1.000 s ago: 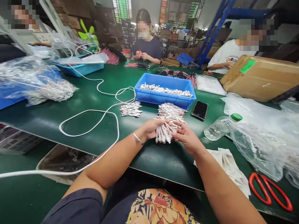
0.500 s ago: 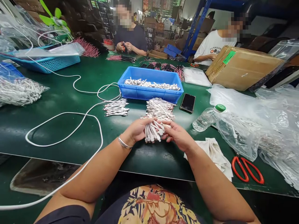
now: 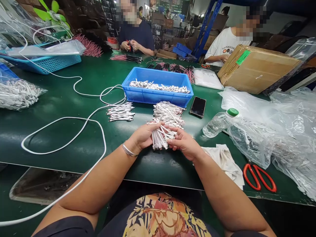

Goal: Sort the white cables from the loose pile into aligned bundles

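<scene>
Grasps one bundle of short white cables [image 3: 159, 137] in left hand [image 3: 144, 135], pinches its side with right hand [image 3: 184, 143]; faces two cable piles [image 3: 169, 113], one blue bin [image 3: 158, 96], one smartphone [image 3: 197, 107].

From here I can see the blue bin [image 3: 158, 95] on the green table [image 3: 56, 135], heaped inside with short white cables [image 3: 158, 86]. Just in front of the bin, the left hand [image 3: 143, 135] and right hand [image 3: 184, 141] hold a fanned bunch of white cables [image 3: 160, 137] between them. A larger pile [image 3: 168, 112] lies between bunch and bin, a smaller pile [image 3: 120, 112] to the bin's front left, a phone [image 3: 197, 107] just right of it. Beyond the bin, a person in a dark shirt [image 3: 138, 34] handles dark wires.
</scene>
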`<state>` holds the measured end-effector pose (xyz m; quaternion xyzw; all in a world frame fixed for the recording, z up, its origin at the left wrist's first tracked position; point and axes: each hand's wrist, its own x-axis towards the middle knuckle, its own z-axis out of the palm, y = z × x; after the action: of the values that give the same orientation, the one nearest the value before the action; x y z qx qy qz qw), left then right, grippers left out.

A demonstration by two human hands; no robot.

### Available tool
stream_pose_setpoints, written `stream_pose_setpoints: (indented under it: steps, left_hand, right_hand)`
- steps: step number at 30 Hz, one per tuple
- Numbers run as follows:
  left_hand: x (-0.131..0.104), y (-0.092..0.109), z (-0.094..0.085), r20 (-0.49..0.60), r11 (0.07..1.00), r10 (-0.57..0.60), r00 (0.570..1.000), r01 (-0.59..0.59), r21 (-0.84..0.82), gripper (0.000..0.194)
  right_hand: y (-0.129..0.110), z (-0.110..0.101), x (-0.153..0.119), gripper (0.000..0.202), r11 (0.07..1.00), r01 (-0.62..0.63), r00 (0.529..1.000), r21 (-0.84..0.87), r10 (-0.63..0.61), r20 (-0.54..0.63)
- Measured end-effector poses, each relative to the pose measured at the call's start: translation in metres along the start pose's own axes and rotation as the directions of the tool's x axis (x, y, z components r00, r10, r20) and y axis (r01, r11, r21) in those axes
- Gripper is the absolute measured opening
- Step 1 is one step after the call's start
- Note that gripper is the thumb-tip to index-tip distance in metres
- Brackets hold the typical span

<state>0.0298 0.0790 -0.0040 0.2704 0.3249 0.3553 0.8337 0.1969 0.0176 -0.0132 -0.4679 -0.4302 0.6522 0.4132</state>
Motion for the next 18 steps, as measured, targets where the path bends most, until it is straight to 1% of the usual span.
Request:
stream_pose_setpoints:
  steps: [2,7,8,9,12,13,18]
  left_hand:
    - [0.0002,0.0001,-0.0006,0.008,1.0,0.004,1.0,-0.003,-0.016,0.012]
    - [-0.0013,0.0038,-0.0011,0.042,1.0,0.009,0.999,-0.008,-0.02,0.014]
    - [-0.0017,0.0046,-0.0007,0.04,1.0,0.011,0.999,-0.01,-0.022,0.015]
    - [-0.0022,0.0053,-0.0002,0.034,1.0,0.012,0.999,-0.011,-0.028,0.015]
    - [-0.0031,0.0064,0.0014,0.023,0.999,0.022,0.999,-0.021,-0.05,0.018]
    - [-0.0032,0.0065,0.0017,0.026,0.998,0.024,0.999,-0.023,-0.053,0.018]
    - [-0.0026,0.0067,0.0008,0.016,0.999,0.022,1.0,-0.021,-0.037,0.021]
  right_hand:
    - [0.0024,0.0004,0.0015,0.061,0.999,0.011,0.999,-0.031,-0.012,-0.03]
    - [0.0033,0.0025,0.0011,0.06,0.989,0.068,0.981,-0.135,-0.09,-0.17]
    - [0.0025,0.0029,0.0001,0.06,0.99,0.057,0.983,-0.128,-0.078,-0.163]
    - [0.0016,0.0034,-0.0009,0.06,0.993,0.035,0.99,-0.111,-0.049,-0.131]
    - [-0.0006,0.0044,-0.0037,0.057,0.998,-0.036,0.999,-0.06,0.037,0.008]
    - [-0.0009,0.0046,-0.0042,0.058,0.998,-0.04,0.999,-0.054,0.042,0.028]
    - [0.0008,0.003,-0.0021,0.063,1.0,0.017,1.0,-0.026,-0.017,0.018]
